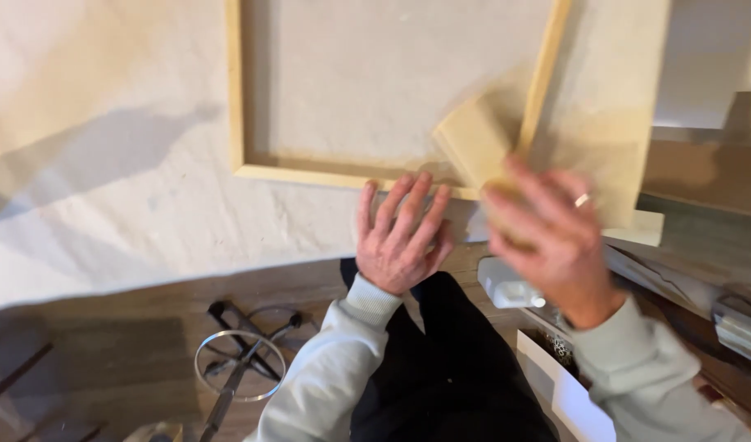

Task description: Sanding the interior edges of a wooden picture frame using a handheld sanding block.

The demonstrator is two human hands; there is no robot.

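A pale wooden frame (236,98) lies on a white table (105,205) covered with paper. My left hand (400,233) rests flat with fingers spread at the table's near edge, just below the frame's bottom rail. My right hand (551,237), blurred by motion and wearing a ring, grips a flat wooden block (474,139) that lies tilted over the frame's lower right corner.
A light wooden board (613,98) lies right of the frame. Below the table edge stands a stool base with a metal ring (240,364) on a dark wood floor. A white plastic object (506,282) and other clutter sit at the lower right.
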